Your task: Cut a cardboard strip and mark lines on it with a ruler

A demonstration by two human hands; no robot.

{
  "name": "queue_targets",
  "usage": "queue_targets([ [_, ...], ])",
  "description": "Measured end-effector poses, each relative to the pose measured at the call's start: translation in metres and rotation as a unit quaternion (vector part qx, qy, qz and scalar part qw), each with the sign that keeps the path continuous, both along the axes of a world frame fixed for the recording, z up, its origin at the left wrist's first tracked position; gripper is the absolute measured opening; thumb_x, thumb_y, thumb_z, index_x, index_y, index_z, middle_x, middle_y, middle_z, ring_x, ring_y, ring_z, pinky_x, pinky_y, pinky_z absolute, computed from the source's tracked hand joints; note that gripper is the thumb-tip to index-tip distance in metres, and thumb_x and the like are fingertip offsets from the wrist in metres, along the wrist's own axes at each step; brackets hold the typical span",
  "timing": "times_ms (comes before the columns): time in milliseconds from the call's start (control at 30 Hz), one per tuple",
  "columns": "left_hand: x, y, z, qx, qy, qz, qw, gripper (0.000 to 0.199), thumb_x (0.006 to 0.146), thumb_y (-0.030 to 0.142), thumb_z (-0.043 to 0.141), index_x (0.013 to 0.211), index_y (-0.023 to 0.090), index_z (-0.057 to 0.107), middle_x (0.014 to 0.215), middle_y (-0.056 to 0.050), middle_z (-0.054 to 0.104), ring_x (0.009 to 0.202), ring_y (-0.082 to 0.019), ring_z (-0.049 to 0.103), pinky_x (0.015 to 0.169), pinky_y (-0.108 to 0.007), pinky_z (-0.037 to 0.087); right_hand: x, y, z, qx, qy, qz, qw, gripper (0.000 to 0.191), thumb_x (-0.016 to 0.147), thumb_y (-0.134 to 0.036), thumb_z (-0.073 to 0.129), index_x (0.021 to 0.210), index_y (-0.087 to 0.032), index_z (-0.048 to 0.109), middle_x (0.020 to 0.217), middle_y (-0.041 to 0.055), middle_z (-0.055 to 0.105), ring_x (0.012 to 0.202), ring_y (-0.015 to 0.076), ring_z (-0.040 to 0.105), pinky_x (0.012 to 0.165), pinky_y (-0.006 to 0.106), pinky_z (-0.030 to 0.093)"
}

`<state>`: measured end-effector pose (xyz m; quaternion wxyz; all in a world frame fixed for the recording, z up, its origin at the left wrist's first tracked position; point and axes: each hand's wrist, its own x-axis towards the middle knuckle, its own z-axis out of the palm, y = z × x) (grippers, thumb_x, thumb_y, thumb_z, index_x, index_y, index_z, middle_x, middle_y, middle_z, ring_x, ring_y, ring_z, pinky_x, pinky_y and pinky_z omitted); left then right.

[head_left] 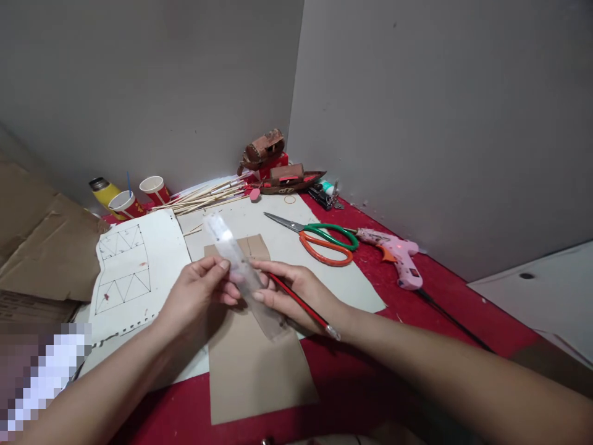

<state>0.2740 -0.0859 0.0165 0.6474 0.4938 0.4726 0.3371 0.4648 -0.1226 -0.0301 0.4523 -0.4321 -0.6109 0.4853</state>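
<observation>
A clear ruler (245,278) slants between my two hands, above a piece of brown cardboard (259,383). My left hand (204,281) pinches the ruler's left edge between thumb and fingers. From the other side, my right hand (296,293) grips the same ruler. A red and black pencil (301,301) also rests in my right hand, its blunt end pointing toward me; its tip is hidden behind the fingers. The cardboard lies on white paper (296,207) and the red table, partly covered by my hands.
Scissors (319,238) with green and orange handles lie right of the cardboard. Beyond them is a pink glue gun (398,253) with a black cord. Thin sticks (208,196), paper cups (155,188) and model boats (291,179) stand at the back. A sheet with truss drawings (125,272) lies left.
</observation>
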Motion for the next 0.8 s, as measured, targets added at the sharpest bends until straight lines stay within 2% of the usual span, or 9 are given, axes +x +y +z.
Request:
queue_targets([
  [133,-0.018,0.015,-0.001,-0.040,0.052,-0.037,0.997,0.032,0.079,0.042,0.077,0.075,0.015,0.059,0.062,-0.004,0.069,0.050,-0.011,0.063,0.051,-0.020,0.052,0.006,0.008,-0.002,0.002,0.012,-0.033,0.999,0.046,0.090,-0.039,0.062,0.128,-0.013,0.064,0.083,0.0017,0.058,0.060,0.0106,0.051,0.056,0.025,0.046],
  [267,-0.029,0.022,-0.009,-0.051,0.130,-0.083,0.987,0.035,0.077,0.044,0.076,0.074,0.016,0.057,0.062,-0.003,0.069,0.047,-0.011,0.061,0.048,-0.021,0.051,0.012,0.018,-0.006,0.021,0.037,-0.091,0.995,0.049,0.094,-0.042,0.058,0.132,-0.011,0.061,0.076,-0.0006,0.054,0.061,0.0115,0.050,0.058,0.027,0.045],
  [400,-0.029,0.027,-0.019,-0.055,0.173,-0.102,0.978,0.034,0.078,0.045,0.074,0.076,0.017,0.055,0.066,-0.006,0.071,0.048,-0.012,0.062,0.046,-0.022,0.049,0.014,0.022,-0.009,0.047,-0.007,-0.102,0.994,0.044,0.095,-0.040,0.056,0.127,-0.011,0.064,0.076,0.0006,0.056,0.063,0.0127,0.051,0.061,0.029,0.047],
  [533,-0.026,0.032,-0.023,-0.030,0.229,-0.111,0.967,0.031,0.084,0.044,0.068,0.075,0.019,0.052,0.065,-0.006,0.070,0.049,-0.016,0.064,0.045,-0.025,0.048,0.012,0.020,-0.009,0.089,-0.072,-0.105,0.988,0.040,0.095,-0.037,0.055,0.124,-0.012,0.067,0.084,0.0056,0.065,0.076,0.0176,0.062,0.072,0.033,0.052],
  [633,-0.029,0.027,-0.024,0.032,0.286,-0.081,0.954,0.032,0.088,0.044,0.064,0.071,0.021,0.049,0.056,-0.001,0.062,0.045,-0.015,0.058,0.045,-0.025,0.044,0.012,0.020,-0.010,0.108,-0.094,-0.115,0.983,0.036,0.095,-0.036,0.055,0.120,-0.016,0.069,0.092,0.0076,0.071,0.086,0.0206,0.066,0.081,0.036,0.054],
  [700,-0.035,0.018,-0.025,0.162,0.353,-0.072,0.919,0.031,0.091,0.042,0.061,0.070,0.021,0.051,0.056,0.001,0.059,0.050,-0.015,0.058,0.050,-0.027,0.047,0.013,0.021,-0.011,0.112,-0.098,-0.121,0.981,0.035,0.095,-0.036,0.055,0.120,-0.016,0.069,0.097,0.0083,0.073,0.089,0.0214,0.068,0.083,0.037,0.055],
  [733,-0.037,0.013,-0.026,0.256,0.383,-0.086,0.883,0.028,0.093,0.039,0.059,0.072,0.021,0.054,0.061,-0.001,0.062,0.057,-0.017,0.062,0.056,-0.029,0.050,0.013,0.022,-0.011,0.113,-0.098,-0.123,0.981,0.035,0.095,-0.037,0.054,0.120,-0.016,0.069,0.098,0.0085,0.073,0.090,0.0215,0.069,0.084,0.036,0.055],
  [800,-0.041,0.002,-0.029,0.442,0.416,-0.153,0.780,0.020,0.097,0.033,0.053,0.089,0.018,0.065,0.089,-0.010,0.072,0.084,-0.023,0.070,0.075,-0.038,0.057,0.013,0.023,-0.012,0.114,-0.098,-0.128,0.980,0.035,0.096,-0.037,0.054,0.120,-0.015,0.069,0.100,0.0086,0.074,0.091,0.0214,0.069,0.084,0.036,0.055],
])
